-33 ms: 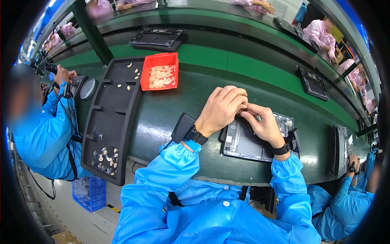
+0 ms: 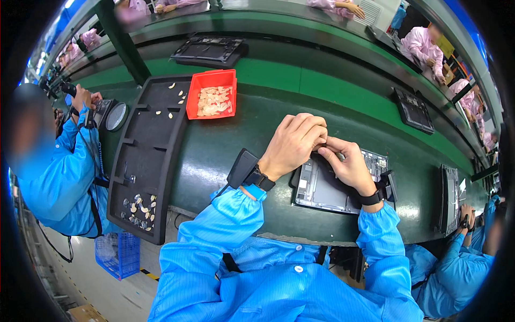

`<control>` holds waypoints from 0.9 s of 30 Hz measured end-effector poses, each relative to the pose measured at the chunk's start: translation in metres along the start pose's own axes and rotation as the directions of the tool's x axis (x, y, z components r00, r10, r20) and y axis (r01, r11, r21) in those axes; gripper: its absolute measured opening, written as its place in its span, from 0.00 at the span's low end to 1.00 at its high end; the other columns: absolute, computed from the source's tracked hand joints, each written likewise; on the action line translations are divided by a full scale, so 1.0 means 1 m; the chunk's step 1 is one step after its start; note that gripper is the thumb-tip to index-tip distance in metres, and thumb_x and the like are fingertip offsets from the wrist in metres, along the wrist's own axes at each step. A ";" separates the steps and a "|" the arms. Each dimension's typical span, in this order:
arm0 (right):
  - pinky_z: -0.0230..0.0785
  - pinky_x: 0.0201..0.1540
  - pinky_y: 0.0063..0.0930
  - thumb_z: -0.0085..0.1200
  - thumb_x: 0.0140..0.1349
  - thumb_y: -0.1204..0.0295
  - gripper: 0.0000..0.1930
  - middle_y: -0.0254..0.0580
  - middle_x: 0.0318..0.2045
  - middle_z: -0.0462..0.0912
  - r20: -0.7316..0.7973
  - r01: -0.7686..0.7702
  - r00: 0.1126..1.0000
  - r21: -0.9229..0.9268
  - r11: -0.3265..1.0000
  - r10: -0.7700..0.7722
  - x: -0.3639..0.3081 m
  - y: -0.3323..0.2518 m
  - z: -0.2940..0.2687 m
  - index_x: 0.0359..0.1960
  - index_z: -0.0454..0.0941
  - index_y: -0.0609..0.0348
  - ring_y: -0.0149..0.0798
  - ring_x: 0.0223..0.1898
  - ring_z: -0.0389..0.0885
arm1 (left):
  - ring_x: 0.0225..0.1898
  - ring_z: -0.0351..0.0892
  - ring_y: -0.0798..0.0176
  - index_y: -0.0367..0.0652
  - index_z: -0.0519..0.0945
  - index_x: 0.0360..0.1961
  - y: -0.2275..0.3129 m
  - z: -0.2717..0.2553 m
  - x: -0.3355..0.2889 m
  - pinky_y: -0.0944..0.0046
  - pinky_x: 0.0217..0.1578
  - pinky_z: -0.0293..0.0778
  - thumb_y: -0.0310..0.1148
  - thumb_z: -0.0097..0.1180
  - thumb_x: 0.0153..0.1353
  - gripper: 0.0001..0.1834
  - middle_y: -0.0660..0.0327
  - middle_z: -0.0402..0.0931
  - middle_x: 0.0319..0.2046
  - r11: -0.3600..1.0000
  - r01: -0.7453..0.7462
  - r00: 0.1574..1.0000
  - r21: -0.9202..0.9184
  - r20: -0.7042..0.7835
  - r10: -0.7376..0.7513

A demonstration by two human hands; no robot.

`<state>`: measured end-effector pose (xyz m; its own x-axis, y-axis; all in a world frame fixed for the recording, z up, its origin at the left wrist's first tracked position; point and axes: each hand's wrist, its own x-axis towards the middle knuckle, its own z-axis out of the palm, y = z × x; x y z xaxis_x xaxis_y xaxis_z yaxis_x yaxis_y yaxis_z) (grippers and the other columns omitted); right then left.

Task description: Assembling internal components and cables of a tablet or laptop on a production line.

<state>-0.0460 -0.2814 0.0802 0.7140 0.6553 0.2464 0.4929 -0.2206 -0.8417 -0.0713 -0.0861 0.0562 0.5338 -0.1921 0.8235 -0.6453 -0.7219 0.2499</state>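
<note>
My left hand [image 2: 295,144] and my right hand [image 2: 350,165] meet fingertip to fingertip above an open laptop base [image 2: 325,189]. The fingers of both are pinched together. A small dark bit shows between the fingertips, too hidden to name. Beneath my right hand lies the laptop base, a grey shell with circuit parts along its far side and corner, partly covered by that hand. Each wrist wears a black strap with a dark box-like device.
To the left, a long black foam tray [image 2: 152,140] holds scattered pale and dark bits. A red bin [image 2: 213,79] of pale pieces [image 2: 214,102] adjoins it. More laptop bases rest at the back [image 2: 209,49], far right [image 2: 413,110] and right edge [image 2: 448,198]. Co-workers sit on both sides.
</note>
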 end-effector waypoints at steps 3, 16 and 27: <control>0.78 0.46 0.26 0.56 0.72 0.76 0.14 0.44 0.41 0.90 0.001 -0.017 1.000 -0.043 0.999 0.017 0.001 0.001 0.000 0.56 0.82 0.66 0.27 0.42 0.85 | 0.48 0.77 0.56 0.45 0.77 0.37 -0.001 -0.001 0.000 0.56 0.46 0.70 0.28 0.62 0.56 0.08 0.64 0.78 0.44 1.000 0.017 1.000 -0.018 0.003 -0.017; 0.77 0.52 0.25 0.57 0.71 0.76 0.14 0.50 0.44 0.91 -0.255 -0.024 0.967 -0.073 0.997 0.005 0.002 0.011 -0.002 0.55 0.83 0.69 0.33 0.47 0.88 | 0.44 0.77 0.48 0.39 0.79 0.45 -0.085 -0.099 -0.007 0.52 0.47 0.71 0.30 0.54 0.72 0.07 0.53 0.80 0.38 0.818 0.540 0.755 0.198 -0.544 -0.367; 0.78 0.48 0.36 0.55 0.68 0.81 0.14 0.55 0.43 0.88 -0.278 0.151 0.935 -0.252 0.956 -0.221 0.003 0.015 -0.001 0.53 0.84 0.63 0.52 0.45 0.87 | 0.20 0.78 0.66 0.37 0.86 0.26 -0.041 -0.060 -0.001 0.66 0.30 0.72 0.36 0.62 0.69 0.16 0.62 0.81 0.18 0.792 0.599 0.770 -0.118 -0.185 -0.610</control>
<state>-0.0361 -0.2830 0.0691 0.6965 0.4609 0.5500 0.7045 -0.2934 -0.6463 -0.0778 -0.0165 0.0758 0.7037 0.4158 0.5761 -0.2556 -0.6084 0.7513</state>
